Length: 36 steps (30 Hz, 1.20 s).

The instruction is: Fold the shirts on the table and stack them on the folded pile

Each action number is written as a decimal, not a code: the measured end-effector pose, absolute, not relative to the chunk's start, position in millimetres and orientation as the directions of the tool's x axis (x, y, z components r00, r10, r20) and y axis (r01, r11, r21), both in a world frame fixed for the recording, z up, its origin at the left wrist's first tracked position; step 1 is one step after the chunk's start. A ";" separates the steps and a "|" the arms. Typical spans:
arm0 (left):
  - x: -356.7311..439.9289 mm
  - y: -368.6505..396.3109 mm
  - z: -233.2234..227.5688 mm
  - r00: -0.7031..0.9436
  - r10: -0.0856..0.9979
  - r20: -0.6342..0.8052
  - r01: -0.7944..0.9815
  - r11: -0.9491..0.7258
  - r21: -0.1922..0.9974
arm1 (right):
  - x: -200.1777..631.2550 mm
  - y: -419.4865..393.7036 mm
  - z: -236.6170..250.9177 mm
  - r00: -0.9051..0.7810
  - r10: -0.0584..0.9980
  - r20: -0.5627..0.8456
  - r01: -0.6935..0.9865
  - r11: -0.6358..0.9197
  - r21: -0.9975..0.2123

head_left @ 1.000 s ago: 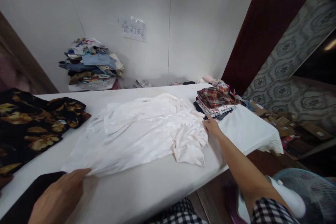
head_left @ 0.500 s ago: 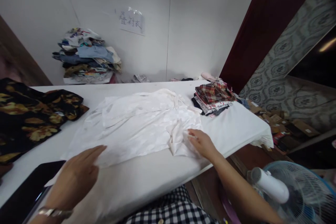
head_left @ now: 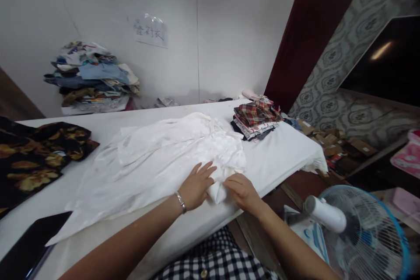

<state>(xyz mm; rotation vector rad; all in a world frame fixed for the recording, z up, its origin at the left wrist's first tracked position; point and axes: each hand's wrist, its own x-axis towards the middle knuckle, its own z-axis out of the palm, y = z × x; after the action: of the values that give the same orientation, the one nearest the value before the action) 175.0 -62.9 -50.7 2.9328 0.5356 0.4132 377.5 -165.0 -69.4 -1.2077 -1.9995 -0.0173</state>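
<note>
A white shirt (head_left: 157,153) lies spread over the white-covered table (head_left: 282,153), its hem end to the left and its bunched sleeve and collar end to the right. My left hand (head_left: 197,186), with a silver bracelet at the wrist, rests on the shirt near its front edge, fingers spread. Just right of it, my right hand (head_left: 242,191) pinches a crumpled part of the shirt that looks like a sleeve. Its fingertips are partly hidden by the cloth.
Folded shirts (head_left: 257,118) are stacked at the table's right. A black floral garment (head_left: 39,157) and a dark flat object (head_left: 33,240) lie at left. A tall clothes pile (head_left: 95,74) stands by the wall. A fan (head_left: 364,232) is at lower right.
My left hand has moved right, from the shirt's hem end to beside my right hand. My right hand has closed on the crumpled cloth. The view has shifted slightly right.
</note>
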 end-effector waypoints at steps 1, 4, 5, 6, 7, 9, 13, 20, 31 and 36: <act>177.2 -65.1 -48.2 0.901 0.356 0.248 0.316 -0.930 0.190 | 379.4 -169.4 -69.7 -0.196 0.751 0.630 0.724 0.544 -0.423; 175.5 -79.8 -35.4 0.885 0.345 0.313 0.275 -0.929 0.249 | 387.0 -181.6 -72.5 -0.057 0.813 0.579 0.588 0.496 -0.639; 173.5 -87.0 -30.3 0.886 0.333 0.324 0.250 -0.930 0.270 | 390.5 -184.3 -74.4 -0.022 0.834 0.551 0.544 0.472 -0.693; 171.5 -94.6 -25.5 0.890 0.317 0.327 0.223 -0.930 0.293 | 394.7 -185.6 -76.8 0.011 0.850 0.526 0.511 0.447 -0.734; 169.6 -102.2 -21.5 0.897 0.301 0.322 0.199 -0.928 0.315 | 399.8 -185.3 -80.0 0.047 0.862 0.505 0.492 0.420 -0.763; 167.1 -115.2 -17.0 0.912 0.279 0.301 0.167 -0.922 0.349 | 412.0 -180.2 -88.5 0.133 0.866 0.482 0.495 0.364 -0.789; 166.0 -125.6 -20.3 0.931 0.250 0.267 0.165 -0.939 0.301 | 438.3 -159.8 -107.3 0.261 0.817 0.514 0.607 0.275 -0.746; 170.1 -121.6 -14.0 0.885 0.133 0.447 0.073 -0.986 0.150 | 454.8 -129.6 -114.3 -0.004 0.833 0.553 0.765 0.359 -0.535; 102.1 -46.5 11.3 0.604 0.511 0.612 0.497 -0.841 0.212 | 463.2 -122.3 -107.6 0.156 0.903 0.399 0.703 0.183 -0.687; 90.5 -57.4 -37.7 0.364 0.888 0.281 0.660 -0.459 0.595 | 467.1 -121.6 -116.0 0.119 0.911 0.394 0.761 0.171 -0.625</act>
<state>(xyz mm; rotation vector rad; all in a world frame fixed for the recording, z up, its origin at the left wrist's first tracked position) 90.5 -57.4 -37.7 2.2495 1.3519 0.8183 467.1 -121.6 -116.0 -1.6161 -1.6673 0.2422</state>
